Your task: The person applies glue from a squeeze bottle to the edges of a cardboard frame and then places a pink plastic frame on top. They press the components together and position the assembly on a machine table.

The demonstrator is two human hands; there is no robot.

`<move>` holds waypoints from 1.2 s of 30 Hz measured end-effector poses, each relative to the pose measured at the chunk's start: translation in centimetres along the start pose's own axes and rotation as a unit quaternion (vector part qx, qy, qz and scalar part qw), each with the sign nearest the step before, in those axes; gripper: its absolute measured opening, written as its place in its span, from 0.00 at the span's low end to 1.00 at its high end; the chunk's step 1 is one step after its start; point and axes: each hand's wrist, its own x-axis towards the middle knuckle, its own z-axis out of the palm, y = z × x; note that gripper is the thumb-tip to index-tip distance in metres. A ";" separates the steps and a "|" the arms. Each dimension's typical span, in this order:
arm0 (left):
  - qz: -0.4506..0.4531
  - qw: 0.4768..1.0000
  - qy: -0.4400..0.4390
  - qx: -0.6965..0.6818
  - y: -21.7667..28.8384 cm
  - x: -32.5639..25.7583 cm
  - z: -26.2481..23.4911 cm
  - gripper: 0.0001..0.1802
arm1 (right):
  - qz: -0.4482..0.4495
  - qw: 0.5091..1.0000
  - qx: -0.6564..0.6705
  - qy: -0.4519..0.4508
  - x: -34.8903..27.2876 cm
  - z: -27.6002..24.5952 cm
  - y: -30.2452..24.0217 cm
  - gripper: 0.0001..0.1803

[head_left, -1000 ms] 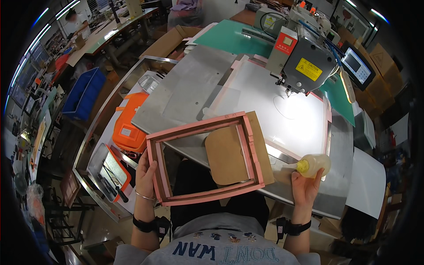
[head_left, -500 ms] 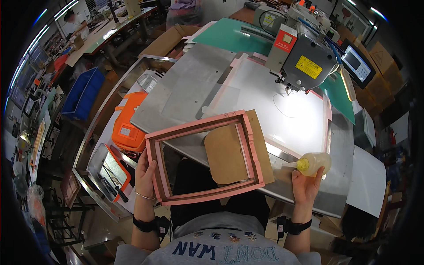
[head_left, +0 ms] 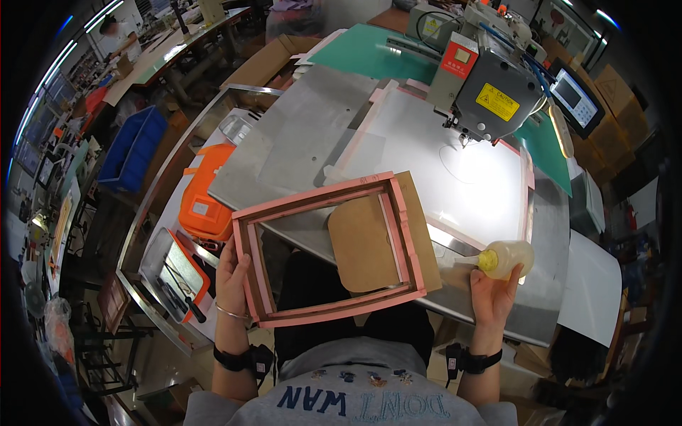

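My left hand (head_left: 232,280) is closed on the left side of a pink-edged rectangular frame (head_left: 328,314), which is tilted above my lap. Through its opening and past its right side shows a brown cardboard piece (head_left: 366,245) with rounded corners. In my right hand (head_left: 492,297) lies a squeeze bottle (head_left: 513,258) with a yellow collar and a clear nozzle, the nozzle pointing left toward the frame but apart from it. Beyond, a white sheet (head_left: 419,156) with pink-taped edges lies on the metal table (head_left: 284,163) under the sewing machine's head (head_left: 495,99).
An orange case (head_left: 206,199) and an orange-rimmed tray with tools (head_left: 181,277) sit left of the table. A blue crate (head_left: 131,149) stands farther left. A control screen (head_left: 574,99) is at the far right. Another person (head_left: 122,39) is at the back left.
The frame and the bottle have shifted up very slightly, with both hands keeping their hold. Otherwise little differs.
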 end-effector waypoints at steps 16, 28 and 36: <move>0.007 1.000 -0.006 -0.009 -0.4 0.1 -0.5 0.27 | -0.001 1.000 0.002 0.000 0.1 0.5 0.1 0.25; -0.024 0.999 -0.036 -0.027 -0.7 0.2 -2.3 0.22 | 0.038 0.978 0.201 0.039 2.0 0.3 -1.3 0.30; -0.060 0.995 -0.046 -0.064 -0.6 -1.0 -1.7 0.18 | 0.032 0.987 0.158 0.026 0.1 0.3 -1.2 0.36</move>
